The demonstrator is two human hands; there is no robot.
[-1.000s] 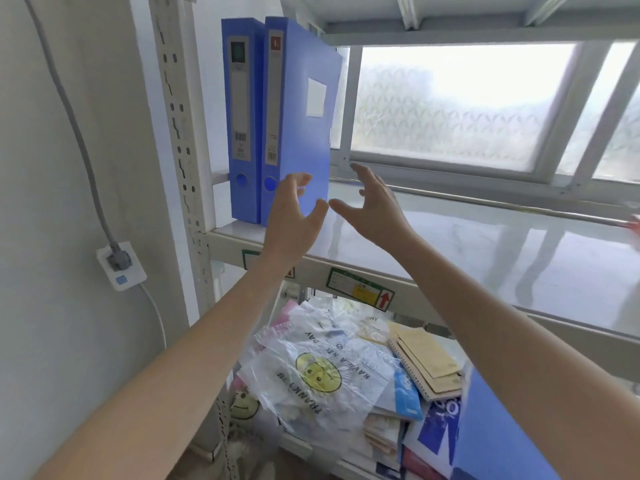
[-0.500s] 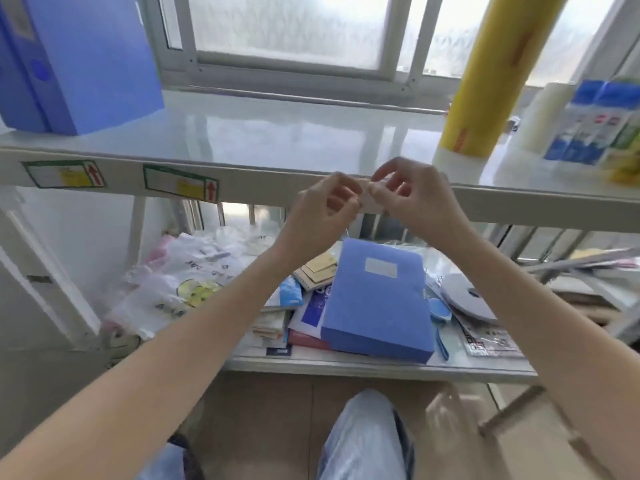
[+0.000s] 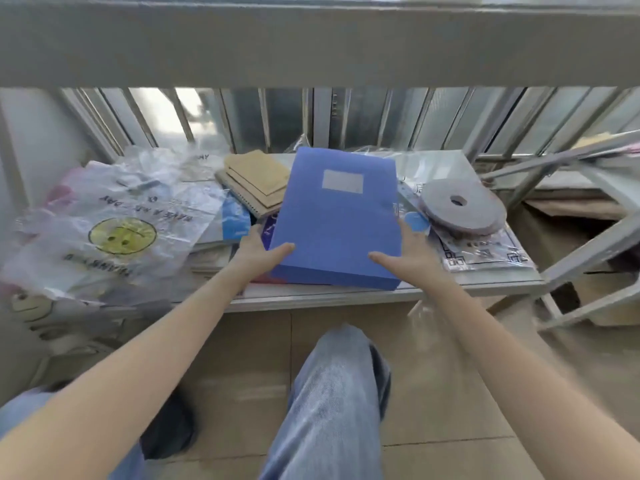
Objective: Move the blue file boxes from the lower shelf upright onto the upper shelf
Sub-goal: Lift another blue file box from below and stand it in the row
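Blue file box [image 3: 337, 216] flat, left hand [image 3: 258, 251], right hand [image 3: 412, 249] clasping sides.

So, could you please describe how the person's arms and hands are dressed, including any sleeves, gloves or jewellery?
Both forearms are bare right up to where they leave the frame, with no sleeves showing. The left hand and right hand wear no gloves, and no rings, watch or bracelet can be seen. The only clothing in view is light blue jeans.

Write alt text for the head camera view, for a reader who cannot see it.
Both hands, left hand and right hand, grip the near corners of a blue file box lying flat on the cluttered lower shelf. A smiley-face plastic bag lies left of it, a grey disc right.
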